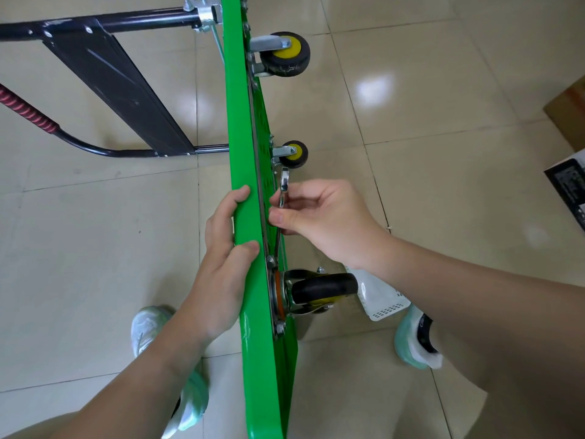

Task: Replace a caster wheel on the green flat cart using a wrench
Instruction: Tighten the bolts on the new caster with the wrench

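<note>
Tiles [427, 99]; box [569, 185] label unreadable; right hand [323, 220] pinches wrench [284, 185], left hand [221, 258] grips cart [243, 137].

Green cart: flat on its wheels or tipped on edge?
Tipped on edge. The green cart stands on its side, caster wheels sticking out sideways, and the left hand grips its upper edge.

green cart [253, 191], black-and-yellow wheels [286, 53], beige floor [427, 90]

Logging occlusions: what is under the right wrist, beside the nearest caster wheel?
A white slotted plastic object lies on the floor beside the caster wheel. The right hand's wrist covers its upper end, so its full shape is hidden.
</note>
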Available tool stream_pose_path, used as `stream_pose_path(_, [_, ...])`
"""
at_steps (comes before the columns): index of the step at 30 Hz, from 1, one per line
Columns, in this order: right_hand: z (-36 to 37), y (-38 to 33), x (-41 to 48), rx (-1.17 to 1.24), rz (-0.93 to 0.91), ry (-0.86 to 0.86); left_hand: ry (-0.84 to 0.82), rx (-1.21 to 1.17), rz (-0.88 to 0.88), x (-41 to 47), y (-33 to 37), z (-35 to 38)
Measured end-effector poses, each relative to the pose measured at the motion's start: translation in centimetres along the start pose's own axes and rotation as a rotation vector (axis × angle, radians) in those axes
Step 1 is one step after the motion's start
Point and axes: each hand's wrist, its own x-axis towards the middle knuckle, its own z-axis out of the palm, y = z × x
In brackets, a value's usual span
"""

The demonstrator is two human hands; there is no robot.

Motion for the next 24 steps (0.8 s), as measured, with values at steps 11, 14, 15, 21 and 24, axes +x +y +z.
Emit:
stream_pose_path(11, [0.9,1.6,1.7,-0.113,0.044,0.045,-0.023,-0.008,0.008,-0.2,0.0,-0.1])
stream_pose_path(14, [0.8,1.9,2.4,-0.167,0.066,0.053,-0.026,0.015,0.018,-0.2,0.1,-0.1])
stream_pose_path(15, [0.8,2.0,2.7,-0.168,0.082,0.063,-0.031,0.026,0.017,-0.3,0.2,-0.1])
stream_pose_path(21, [0.6,2.4,4.1,-0.152,0.15,0.065,-0.029,0.115,0.061,-0.3,0.6,-0.2])
stream_pose_path(24, [0.4,2.9,4.8,-0.151,0.184,0.106,-0.032,0.137,0.072,-0.3,0.8,-0.1])
